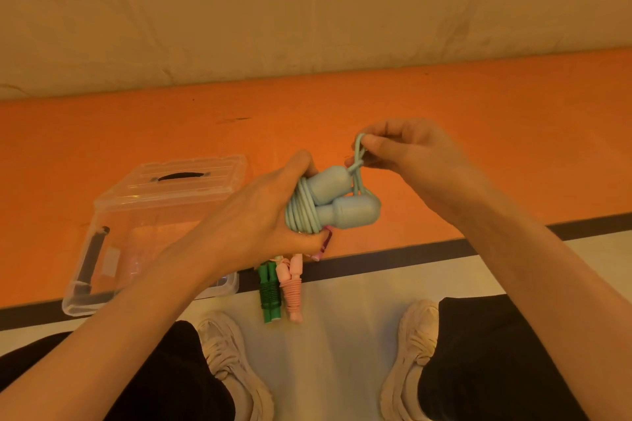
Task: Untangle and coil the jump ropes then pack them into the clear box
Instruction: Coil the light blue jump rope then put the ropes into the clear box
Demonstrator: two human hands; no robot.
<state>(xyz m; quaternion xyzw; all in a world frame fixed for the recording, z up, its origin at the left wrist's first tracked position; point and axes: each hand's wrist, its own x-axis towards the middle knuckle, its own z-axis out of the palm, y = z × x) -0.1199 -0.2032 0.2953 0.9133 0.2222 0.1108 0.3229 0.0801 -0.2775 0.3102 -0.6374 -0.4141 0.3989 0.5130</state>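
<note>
Jump ropes [328, 205]: three; clear box [136, 215]: one

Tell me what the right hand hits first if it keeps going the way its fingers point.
The right hand points left; probably the blue rope, whose loop it pinches, then the left hand. Depth is unclear.

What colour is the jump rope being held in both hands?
Light blue jump rope, handles and cord alike, seen in the head view.

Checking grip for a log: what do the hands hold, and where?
Left hand grips the blue jump rope round its coiled cord; right hand pinches its loose loop.
</note>
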